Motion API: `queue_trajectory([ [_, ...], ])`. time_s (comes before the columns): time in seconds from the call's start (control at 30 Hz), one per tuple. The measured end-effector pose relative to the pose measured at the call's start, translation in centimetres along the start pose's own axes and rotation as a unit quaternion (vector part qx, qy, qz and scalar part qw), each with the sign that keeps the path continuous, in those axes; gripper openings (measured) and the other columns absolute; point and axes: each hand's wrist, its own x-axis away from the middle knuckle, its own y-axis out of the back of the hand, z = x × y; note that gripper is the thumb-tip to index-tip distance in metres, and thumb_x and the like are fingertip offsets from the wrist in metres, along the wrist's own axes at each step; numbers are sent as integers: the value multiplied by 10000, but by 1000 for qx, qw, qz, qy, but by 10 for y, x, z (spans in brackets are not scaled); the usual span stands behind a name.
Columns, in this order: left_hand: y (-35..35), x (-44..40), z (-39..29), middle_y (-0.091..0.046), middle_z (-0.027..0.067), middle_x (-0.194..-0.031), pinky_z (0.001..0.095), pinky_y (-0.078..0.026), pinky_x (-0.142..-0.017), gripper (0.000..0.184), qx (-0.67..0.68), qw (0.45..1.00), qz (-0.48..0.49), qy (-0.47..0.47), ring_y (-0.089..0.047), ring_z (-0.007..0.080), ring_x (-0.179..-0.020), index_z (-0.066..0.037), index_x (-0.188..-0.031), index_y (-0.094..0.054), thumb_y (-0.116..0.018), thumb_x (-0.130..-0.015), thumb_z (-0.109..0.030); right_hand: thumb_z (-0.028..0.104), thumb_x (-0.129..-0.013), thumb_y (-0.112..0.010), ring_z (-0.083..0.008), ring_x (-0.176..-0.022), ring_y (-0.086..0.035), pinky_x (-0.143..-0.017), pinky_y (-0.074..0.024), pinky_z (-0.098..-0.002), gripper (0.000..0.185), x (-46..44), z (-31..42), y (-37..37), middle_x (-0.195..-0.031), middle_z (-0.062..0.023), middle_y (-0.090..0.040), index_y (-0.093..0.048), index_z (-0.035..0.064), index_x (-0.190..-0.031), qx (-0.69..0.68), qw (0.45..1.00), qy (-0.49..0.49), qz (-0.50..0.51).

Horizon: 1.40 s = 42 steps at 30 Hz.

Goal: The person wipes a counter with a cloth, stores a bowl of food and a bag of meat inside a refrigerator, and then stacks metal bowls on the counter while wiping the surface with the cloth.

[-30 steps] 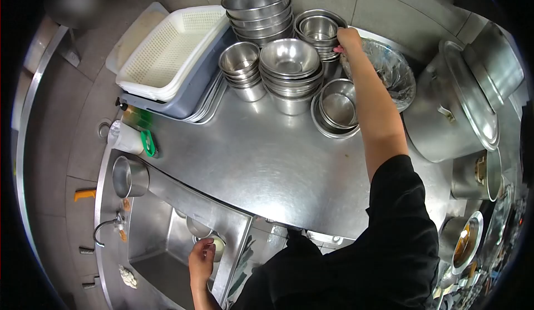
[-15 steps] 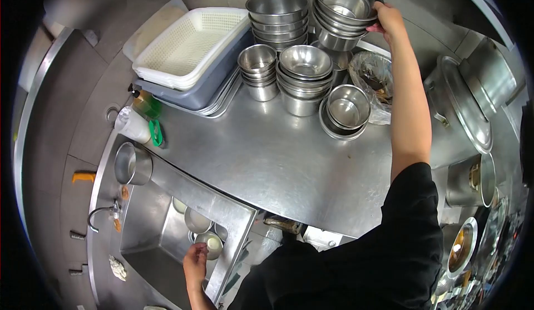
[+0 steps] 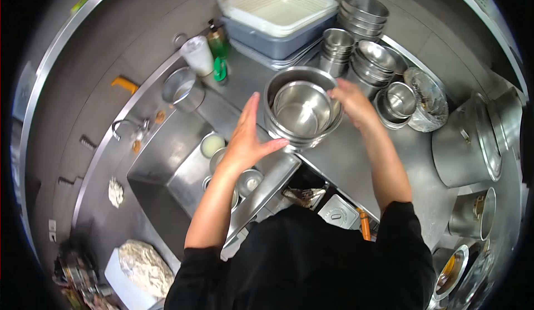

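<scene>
A nested stack of metal bowls (image 3: 305,112), with a smaller bowl inside the top one, is held above the steel counter beside the sink. My right hand (image 3: 354,105) grips its right rim, fingers over the edge. At its left side, my left hand (image 3: 245,137) is open, thumb spread from the fingers; the thumb reaches the lower front of the stack, though contact is unclear. Below my left forearm, several small bowls (image 3: 250,182) lie in the sink (image 3: 167,198), one with pale liquid (image 3: 212,144).
More bowl stacks (image 3: 364,15) and a plastic-lined container (image 3: 425,98) stand along the back right. White baskets (image 3: 281,9) rest in a grey tub (image 3: 278,43). A metal pot (image 3: 183,90) sits near the faucet (image 3: 130,126). Large pots (image 3: 461,148) line the right.
My right hand has brought the bowl stack from the back of the counter toward the sink. My left hand has risen from the sink to the stack's left side. The view has shifted.
</scene>
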Motion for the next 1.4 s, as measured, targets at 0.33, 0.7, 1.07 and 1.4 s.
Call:
queue_trajectory([
  [0.33, 10, 96, 91, -350, 212, -1525, 398, -280, -1183, 1313, 157, 974, 132, 100, -327, 329, -1438, -31, -1541, -158, -949, -559, -394, 276, -868, -646, -74, -669, -561, -538, -413, -227, 398, 44, -53, -118, -819, 15, -649, -649, 54, -1199, 14, 994, -97, 58],
  [0.7, -14, 99, 117, -405, 202, -1458, 404, -299, -1166, 1222, 232, 967, 34, 97, -378, 305, -1396, -3, -1486, -252, -950, -565, -401, 91, -894, -480, -254, -1240, -526, -1070, -412, -329, 480, 60, -107, -118, -1309, -114, -564, -527, -2, -1363, 161, 972, 168, 29],
  [1.07, -5, 55, 37, -406, 217, -1435, 442, -340, -1114, 1241, 166, 981, -71, -72, -420, 367, -1330, 17, -1466, -300, -920, -528, -511, 63, -879, -414, -260, -1393, -432, -1141, -317, -333, 607, 111, -80, -96, -1494, -167, -466, -402, 40, -1485, -5, 984, 166, -57],
  [1.4, -59, 11, 22, -518, 207, -1362, 425, -386, -1077, 1033, 127, 991, 17, -46, -486, 358, -1283, 15, -1394, -451, -875, -617, -519, 73, -918, -436, -322, -1356, -468, -1125, -350, -352, 543, 98, -124, -46, -1447, -200, -495, -418, 33, -1459, 102, 958, 188, -189],
])
